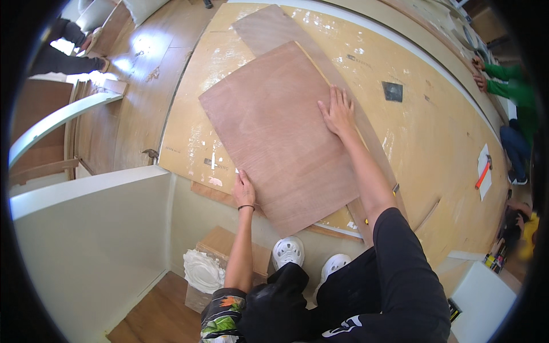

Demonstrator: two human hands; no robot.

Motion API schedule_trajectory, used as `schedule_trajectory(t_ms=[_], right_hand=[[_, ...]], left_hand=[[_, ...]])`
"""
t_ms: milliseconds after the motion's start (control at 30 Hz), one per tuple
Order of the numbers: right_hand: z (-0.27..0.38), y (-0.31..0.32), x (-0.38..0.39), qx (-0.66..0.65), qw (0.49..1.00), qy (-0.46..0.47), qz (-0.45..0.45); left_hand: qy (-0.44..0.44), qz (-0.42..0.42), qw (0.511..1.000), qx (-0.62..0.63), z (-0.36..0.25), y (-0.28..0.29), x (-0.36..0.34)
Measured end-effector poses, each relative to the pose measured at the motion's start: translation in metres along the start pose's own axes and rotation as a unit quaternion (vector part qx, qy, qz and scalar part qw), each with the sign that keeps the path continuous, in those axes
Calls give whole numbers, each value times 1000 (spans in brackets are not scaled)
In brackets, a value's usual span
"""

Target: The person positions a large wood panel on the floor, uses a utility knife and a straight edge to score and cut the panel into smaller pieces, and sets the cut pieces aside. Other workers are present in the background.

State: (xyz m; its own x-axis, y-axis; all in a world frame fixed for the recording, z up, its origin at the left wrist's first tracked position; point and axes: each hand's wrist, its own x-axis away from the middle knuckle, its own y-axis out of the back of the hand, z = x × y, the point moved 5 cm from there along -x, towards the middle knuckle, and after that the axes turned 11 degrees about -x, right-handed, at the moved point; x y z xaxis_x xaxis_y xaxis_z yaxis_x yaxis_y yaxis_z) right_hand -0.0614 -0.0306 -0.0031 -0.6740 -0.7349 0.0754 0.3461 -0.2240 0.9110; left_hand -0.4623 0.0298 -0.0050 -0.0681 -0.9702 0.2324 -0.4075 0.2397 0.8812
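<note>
A reddish-brown plywood sheet lies tilted across the yellowish work surface in front of me. Its near corner overhangs the front edge. My left hand grips the sheet's left edge, with part of the fingers hidden. On the right edge, my right hand lies flat with its fingers stretched out and the thumb apart. Beneath the sheet, a longer strip of similar plywood shows at the far end and along the right side.
A dark square piece and a red-handled hammer lie to the right. Another hammer is near the left corner. White paste sits on a wooden box by my feet. A green-sleeved person works at far right; another person is at upper left.
</note>
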Motion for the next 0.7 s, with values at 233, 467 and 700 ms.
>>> schedule_trajectory(t_ms=[233, 467, 700], right_hand=[[1, 5, 1, -9, 1000, 11, -8], [-9, 11, 0, 3, 999, 36, -34], [-12, 10, -6, -18, 997, 34, -61]], left_hand=[[-112, 41, 972, -201, -62, 43, -7], [-347, -137, 920, -122, -227, -27, -84], [-426, -117, 871, -217, -297, -73, -104]])
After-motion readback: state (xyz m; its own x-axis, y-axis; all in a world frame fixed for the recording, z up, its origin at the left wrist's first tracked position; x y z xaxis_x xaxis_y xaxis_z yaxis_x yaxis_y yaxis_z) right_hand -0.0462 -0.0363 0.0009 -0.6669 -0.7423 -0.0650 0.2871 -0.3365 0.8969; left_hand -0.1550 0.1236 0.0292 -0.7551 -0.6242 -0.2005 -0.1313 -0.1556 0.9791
